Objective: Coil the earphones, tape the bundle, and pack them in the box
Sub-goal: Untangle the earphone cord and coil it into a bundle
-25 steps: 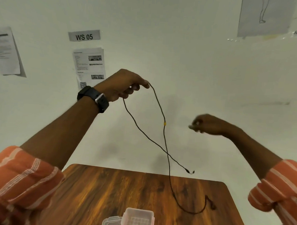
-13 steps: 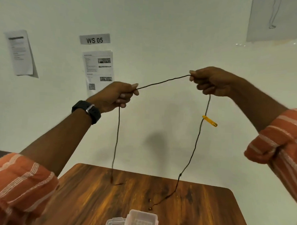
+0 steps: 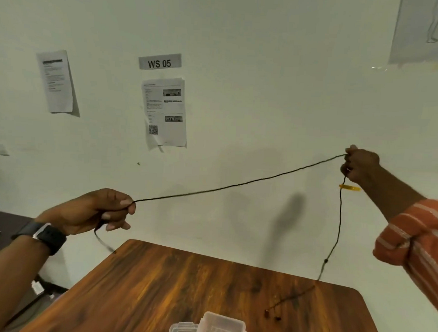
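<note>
Head view: the left hand (image 3: 95,210) is raised in front of the wall, thumb and forefinger pinched on the cable (image 3: 237,184), the other fingers curled in. A short tail of cable hangs below this hand and ends just above the far left corner of the worktop (image 3: 157,288). A black watch (image 3: 46,235) sits on the left wrist.

The right hand (image 3: 361,165) is held higher and well apart from the left, fingers closed around the same cable. Between the two hands the cable runs in a nearly straight line, rising from left to right.

From the right hand the cable drops almost vertically. A yellow tag (image 3: 349,188) is fixed across it just below the fist. Lower down, a small dark bead (image 3: 326,260) sits on the cable. The cable then reaches the worktop, and the earbuds (image 3: 271,315) lie on the wood near its right side.

A clear box (image 3: 222,329) stands at the near edge of the worktop, partly cut off by the frame, with a clear lid (image 3: 182,331) touching its left side. The earbuds lie near the box, apart from it.

Both forearms are bare, with orange striped sleeves pushed up. Printed sheets and a "WS 05" label (image 3: 159,61) hang on the wall.
</note>
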{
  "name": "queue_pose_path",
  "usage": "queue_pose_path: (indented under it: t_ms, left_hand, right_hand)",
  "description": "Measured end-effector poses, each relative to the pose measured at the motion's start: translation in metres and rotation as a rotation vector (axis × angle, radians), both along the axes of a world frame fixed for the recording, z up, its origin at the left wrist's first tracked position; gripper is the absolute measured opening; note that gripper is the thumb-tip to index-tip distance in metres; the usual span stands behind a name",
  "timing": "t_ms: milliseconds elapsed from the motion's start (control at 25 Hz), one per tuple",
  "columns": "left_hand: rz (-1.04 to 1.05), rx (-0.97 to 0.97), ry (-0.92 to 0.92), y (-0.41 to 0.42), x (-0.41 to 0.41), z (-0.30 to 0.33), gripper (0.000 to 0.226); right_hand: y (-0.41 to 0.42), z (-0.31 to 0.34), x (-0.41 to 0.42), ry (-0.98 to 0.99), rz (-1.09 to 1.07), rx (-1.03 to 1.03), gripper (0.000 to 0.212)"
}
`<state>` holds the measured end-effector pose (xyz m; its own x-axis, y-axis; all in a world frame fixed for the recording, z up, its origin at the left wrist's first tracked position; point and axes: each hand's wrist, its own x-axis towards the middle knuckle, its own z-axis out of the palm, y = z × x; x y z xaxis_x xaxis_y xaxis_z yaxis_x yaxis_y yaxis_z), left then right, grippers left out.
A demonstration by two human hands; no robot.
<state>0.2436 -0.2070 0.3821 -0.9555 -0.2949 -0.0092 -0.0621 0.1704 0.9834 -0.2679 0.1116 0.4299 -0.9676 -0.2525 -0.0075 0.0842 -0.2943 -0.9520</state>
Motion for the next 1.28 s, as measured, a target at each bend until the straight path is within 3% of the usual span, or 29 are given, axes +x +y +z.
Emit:
queue_pose_path:
  t_ms: [120, 240, 360, 440, 520, 680, 840, 920, 1040, 1160, 1240, 1280]
  left_hand:
    - [0.087, 0.019, 0.051, 0.017, -0.006, 0.007, 0.052]
    - [0.090, 0.026, 0.111, 0.052, -0.049, 0.021, 0.034]
    - [-0.016, 0.045, 0.098, 0.088, -0.102, 0.031, 0.034]
    - [-0.075, 0.083, 0.122, 0.102, -0.127, 0.036, 0.031]
    - [-0.078, 0.129, 0.150, 0.107, -0.139, 0.036, 0.028]
    - [-0.120, 0.270, 0.137, 0.111, -0.129, 0.010, 0.027]
    - [-0.374, 0.615, 0.153, 0.132, -0.128, -0.022, 0.030]
    - [-0.469, 0.677, 0.175, 0.146, -0.128, -0.029, 0.027]
    - [-0.536, 0.663, 0.298, 0.170, -0.129, -0.031, 0.018]
    - [-0.340, 0.699, 0.625, 0.173, -0.145, -0.009, 0.029]
    - [-0.122, 0.494, 0.792, 0.159, -0.164, 0.011, 0.035]
    - [0.025, 0.226, 0.806, 0.150, -0.174, 0.018, 0.034]
  right_hand:
    - [-0.015, -0.039, 0.011, 0.103, 0.038, 0.365, 0.025]
    - [-0.053, -0.050, 0.073, 0.465, 0.132, 0.614, 0.038]
    - [-0.080, -0.033, 0.172, 0.757, 0.432, 0.461, 0.038]
    - [-0.088, -0.029, 0.217, 0.760, 0.831, 0.344, 0.035]
    - [-0.088, -0.034, 0.221, 0.736, 1.057, 0.302, 0.032]
    - [-0.073, -0.030, 0.177, 0.569, 0.907, 0.057, 0.025]
    - [-0.076, -0.039, 0.149, 0.503, 0.683, -0.033, 0.024]
    - [-0.079, -0.050, 0.142, 0.415, 0.600, -0.110, 0.024]
    - [-0.072, -0.073, 0.140, 0.319, 0.528, -0.120, 0.024]
    - [-0.059, -0.109, 0.166, 0.391, 0.548, 0.014, 0.026]
    - [-0.047, -0.131, 0.193, 0.465, 0.662, 0.076, 0.029]
    - [-0.039, -0.135, 0.205, 0.505, 0.724, 0.092, 0.030]
